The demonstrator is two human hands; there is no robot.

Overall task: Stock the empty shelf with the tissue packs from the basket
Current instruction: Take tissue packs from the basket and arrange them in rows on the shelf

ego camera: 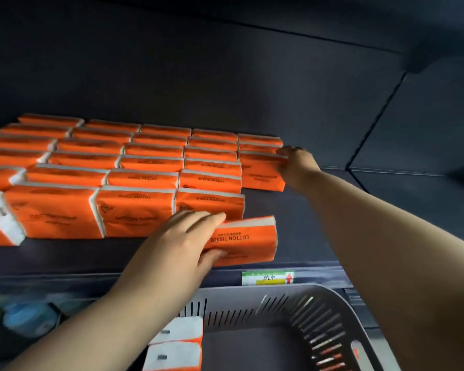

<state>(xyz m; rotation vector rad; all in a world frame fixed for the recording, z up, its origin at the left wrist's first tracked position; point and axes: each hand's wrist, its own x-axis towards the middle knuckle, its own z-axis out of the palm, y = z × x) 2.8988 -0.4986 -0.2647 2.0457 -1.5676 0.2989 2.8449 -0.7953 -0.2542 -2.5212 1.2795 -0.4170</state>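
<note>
Several rows of orange tissue packs [134, 180] stand on the dark shelf [319, 223]. My left hand [182, 236] grips one orange pack [248, 241] at the shelf's front, just ahead of the front row. My right hand [296, 166] reaches further back and holds the right end of another pack [261, 174] at the right end of the rows. Below the shelf, the grey slotted basket [319, 306] holds two more packs [177, 344] at its left side.
A price label [268, 277] with a red arrow sits on the shelf's front edge. Bare shelf lies to the right of the packs. Blue-lidded items [30, 315] stand on a lower level at the left. One pack [0, 220] at the far left sits askew.
</note>
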